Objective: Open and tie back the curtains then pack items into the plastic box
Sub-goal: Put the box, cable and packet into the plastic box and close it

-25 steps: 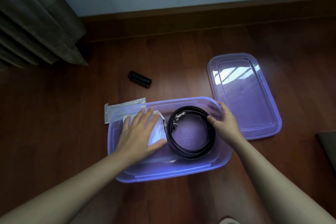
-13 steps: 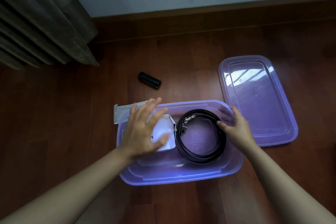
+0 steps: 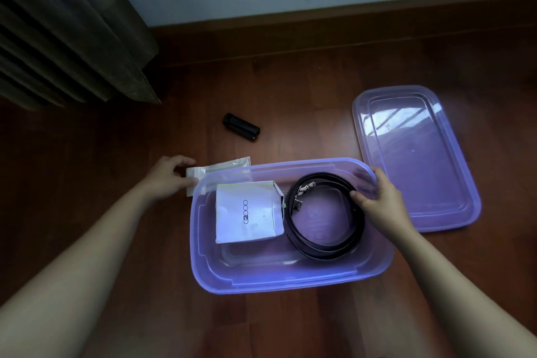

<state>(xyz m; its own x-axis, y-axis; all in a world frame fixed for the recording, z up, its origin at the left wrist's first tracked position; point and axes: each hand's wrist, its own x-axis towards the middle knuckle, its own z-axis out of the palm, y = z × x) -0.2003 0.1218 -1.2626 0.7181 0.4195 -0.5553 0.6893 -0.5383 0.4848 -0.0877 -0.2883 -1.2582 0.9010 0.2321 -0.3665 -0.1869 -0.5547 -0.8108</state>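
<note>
Purple box (image 3: 290,282): sits open on the wooden floor (image 3: 290,81) in front of you, with its lid (image 3: 421,168) flat on the floor at its right side.
Packed: a coiled belt (image 3: 328,247) lies in the right half and a white packet (image 3: 250,212) in the left half, the two touching.
Left hand (image 3: 168,177): your fingers and thumb pinch the left end of a pouch (image 3: 218,171) that lies on the floor against the box's far left corner.
Right hand (image 3: 380,200): you grasp the box's right wall, fingers outside, thumb inside and touching the belt.
Curtain (image 3: 66,38): hangs gathered at far left; you cannot tell from here whether it is tied back.
Progress: packing looks about half done, with two things in.
Left to do: the pouch, a black cylinder (image 3: 241,127) lying well beyond the box, and probably the lid.
Edges: you need to lift the pouch over the raised far rim, not slide it.
Room inside: the near strip of the box floor is bare, and the pouch could also lie flat on the packet.
Room outside: bare floor surrounds the cylinder, so your reach to it is clear.
</note>
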